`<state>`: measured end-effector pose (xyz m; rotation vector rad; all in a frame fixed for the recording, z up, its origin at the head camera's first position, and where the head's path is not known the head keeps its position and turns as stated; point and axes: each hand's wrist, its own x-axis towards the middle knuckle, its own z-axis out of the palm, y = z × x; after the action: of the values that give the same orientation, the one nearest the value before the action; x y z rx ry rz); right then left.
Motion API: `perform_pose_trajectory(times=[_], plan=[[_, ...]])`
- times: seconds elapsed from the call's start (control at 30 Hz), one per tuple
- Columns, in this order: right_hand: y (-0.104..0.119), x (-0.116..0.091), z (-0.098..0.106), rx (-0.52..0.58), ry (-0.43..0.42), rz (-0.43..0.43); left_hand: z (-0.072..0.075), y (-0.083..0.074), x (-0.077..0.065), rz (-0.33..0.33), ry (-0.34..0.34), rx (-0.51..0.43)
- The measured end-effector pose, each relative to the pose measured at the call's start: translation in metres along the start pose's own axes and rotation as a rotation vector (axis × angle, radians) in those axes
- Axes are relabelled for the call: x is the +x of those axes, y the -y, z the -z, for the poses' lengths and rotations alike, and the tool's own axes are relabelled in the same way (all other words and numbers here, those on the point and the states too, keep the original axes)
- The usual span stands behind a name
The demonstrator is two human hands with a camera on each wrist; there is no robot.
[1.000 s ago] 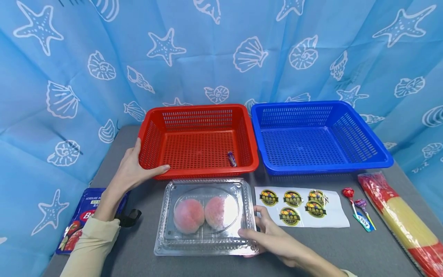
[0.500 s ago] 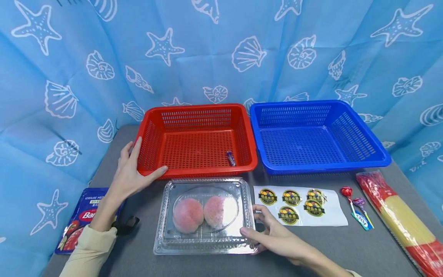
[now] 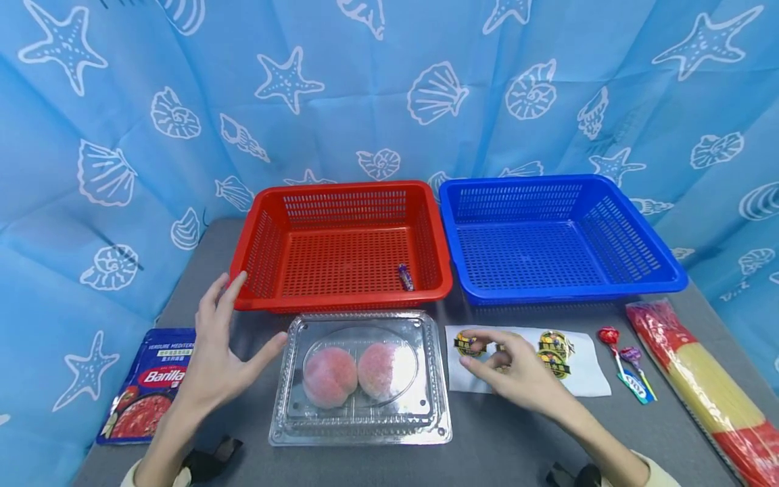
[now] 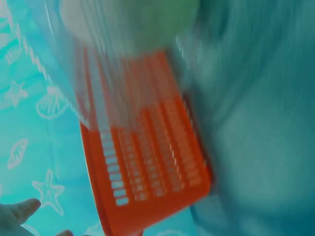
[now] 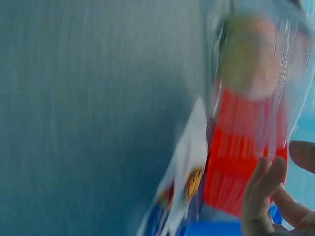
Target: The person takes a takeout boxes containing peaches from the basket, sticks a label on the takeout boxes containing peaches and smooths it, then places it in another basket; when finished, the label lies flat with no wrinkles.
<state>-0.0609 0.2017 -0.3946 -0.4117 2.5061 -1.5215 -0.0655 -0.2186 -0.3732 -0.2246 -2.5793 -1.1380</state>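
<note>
A clear plastic clamshell box (image 3: 359,436) lies on the table, with two pink peaches (image 3: 331,377) showing through its lid. My left hand (image 3: 213,358) is held with spread fingers between the red basket (image 3: 341,302) and the box, fingertips at the basket's front left corner and thumb by the box's upper left corner. Over the white sheet of round fruit stickers (image 3: 589,375) is my right hand (image 3: 523,372), thumb and forefinger apart and holding nothing. It covers some of the stickers. In the right wrist view its fingers (image 5: 266,191) are loosely bent beside the sheet.
A small purple wrapped item (image 3: 406,277) lies in the red basket. The blue basket (image 3: 572,293) stands beside it. At right are lollipops (image 3: 609,336), a small blue-green packet (image 3: 635,386) and a bag of spaghetti (image 3: 700,372). A Barilla pouch (image 3: 143,392) lies at left.
My right hand has let go of the box's right side and moved right over the sticker sheet. My left hand has come off the red basket's rim and drawn back towards me.
</note>
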Motion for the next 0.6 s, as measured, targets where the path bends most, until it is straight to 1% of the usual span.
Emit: perform_pose_trajectory(times=[0.07,0.13,0.23,0.33,0.47,0.6], plan=[[-0.003,0.007,0.009,-0.118,-0.073,0.011,-0.004,-0.003,-0.009,-0.018,0.006,-0.038],[-0.008,0.013,0.015,-0.228,-0.126,0.012,-0.009,-0.006,-0.018,-0.021,0.030,-0.057],[-0.013,0.020,0.021,-0.336,-0.153,0.001,-0.016,-0.010,-0.029,-0.011,0.096,-0.052],[-0.018,0.027,0.023,-0.404,-0.138,0.012,-0.023,-0.011,-0.038,0.013,0.167,-0.047],[-0.022,0.034,0.021,-0.437,-0.078,-0.005,-0.032,-0.010,-0.046,0.041,0.227,-0.056],[-0.025,0.040,0.019,-0.457,0.003,-0.087,-0.041,-0.010,-0.051,0.071,0.275,-0.059]])
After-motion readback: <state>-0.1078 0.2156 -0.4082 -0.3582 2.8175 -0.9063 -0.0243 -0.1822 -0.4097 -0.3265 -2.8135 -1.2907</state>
